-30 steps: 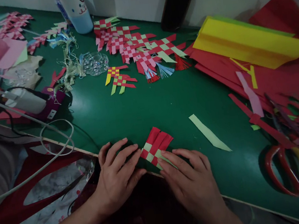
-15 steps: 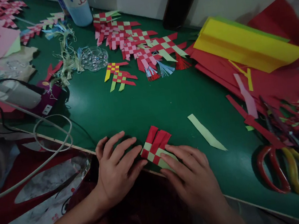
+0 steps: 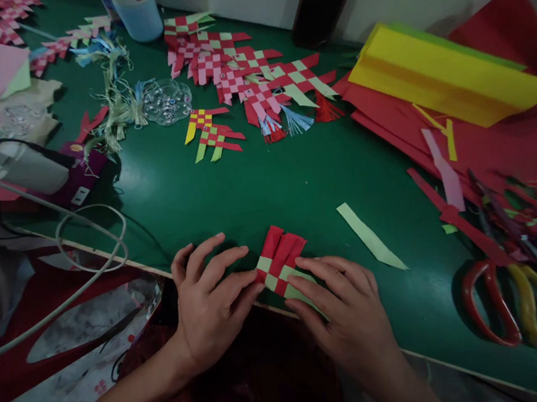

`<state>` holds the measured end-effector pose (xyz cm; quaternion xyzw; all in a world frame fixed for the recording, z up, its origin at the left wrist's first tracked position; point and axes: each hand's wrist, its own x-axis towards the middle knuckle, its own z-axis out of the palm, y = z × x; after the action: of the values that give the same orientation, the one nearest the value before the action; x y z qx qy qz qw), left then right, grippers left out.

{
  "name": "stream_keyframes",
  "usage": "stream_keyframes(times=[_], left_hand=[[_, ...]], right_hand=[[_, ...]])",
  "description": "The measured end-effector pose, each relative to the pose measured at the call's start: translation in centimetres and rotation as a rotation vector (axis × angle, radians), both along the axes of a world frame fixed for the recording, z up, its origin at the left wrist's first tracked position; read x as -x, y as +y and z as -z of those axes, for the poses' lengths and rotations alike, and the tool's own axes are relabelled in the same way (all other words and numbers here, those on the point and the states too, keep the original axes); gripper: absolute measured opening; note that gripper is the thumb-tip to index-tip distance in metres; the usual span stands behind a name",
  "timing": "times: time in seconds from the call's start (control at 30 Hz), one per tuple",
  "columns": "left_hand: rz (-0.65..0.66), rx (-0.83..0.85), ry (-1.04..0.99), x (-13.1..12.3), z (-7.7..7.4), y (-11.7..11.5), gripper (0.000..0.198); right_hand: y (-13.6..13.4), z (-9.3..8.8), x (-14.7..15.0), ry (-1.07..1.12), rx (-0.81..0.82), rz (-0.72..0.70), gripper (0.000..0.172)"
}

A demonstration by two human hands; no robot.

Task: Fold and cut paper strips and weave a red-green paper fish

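Note:
Between my hands, at the near table edge, is a small woven paper piece [image 3: 275, 272], checkered in red and light green. Its red strips point away from me and its green strips run to the right. My left hand [image 3: 212, 300] pinches the left corner between thumb and index finger, the other fingers spread above the table. On the right, my right hand [image 3: 343, 300] grips the green strips, thumb below and fingertips on top, covering part of them. A loose light green paper strip [image 3: 372, 238] lies to the right of the piece.
Scissors [image 3: 517, 307] with red and yellow handles lie at right, below stacked red paper [image 3: 401, 117] and yellow paper [image 3: 449, 71]. Woven paper fish [image 3: 259, 96], a dish of small beads [image 3: 167, 102], tassels [image 3: 119, 102] and a bottle [image 3: 137, 14] stand farther back. A white cable [image 3: 86, 281] loops at left.
My left thumb and index finger have closed slightly more on the left corner of the woven piece. My right hand stays on the green strips. The view has shifted very slightly.

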<state>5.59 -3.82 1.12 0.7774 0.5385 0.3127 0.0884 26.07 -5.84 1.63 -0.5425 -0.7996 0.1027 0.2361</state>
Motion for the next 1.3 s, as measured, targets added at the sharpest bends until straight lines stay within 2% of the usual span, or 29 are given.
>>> stream_keyframes(times=[0.17, 0.37, 0.47, 0.63, 1.0, 1.3], left_hand=[[0.045, -0.039, 0.014, 0.6, 0.3, -0.3, 0.006], [0.431, -0.121, 0.177, 2.9, 0.9, -1.0, 0.029], [0.520, -0.134, 0.243, 3.5, 1.1, -0.9, 0.037], [0.566, -0.135, 0.243, 3.7, 1.3, -0.4, 0.038], [0.647, -0.106, 0.277, 4.2, 1.0, -0.2, 0.042], [0.654, -0.172, 0.297, 1.6, 1.2, -0.2, 0.062]], right_hand=[[-0.1, -0.1, 0.0, -0.045, 0.001, 0.000, 0.014], [-0.2, -0.1, 0.0, -0.041, 0.000, -0.008, 0.017], [-0.5, -0.2, -0.3, -0.021, -0.029, -0.023, 0.018], [-1.2, -0.3, -1.2, -0.067, -0.093, -0.090, 0.013], [-1.0, -0.1, -1.9, -0.093, -0.062, -0.127, 0.016], [-1.1, -0.1, -2.1, -0.087, -0.050, -0.131, 0.020]])
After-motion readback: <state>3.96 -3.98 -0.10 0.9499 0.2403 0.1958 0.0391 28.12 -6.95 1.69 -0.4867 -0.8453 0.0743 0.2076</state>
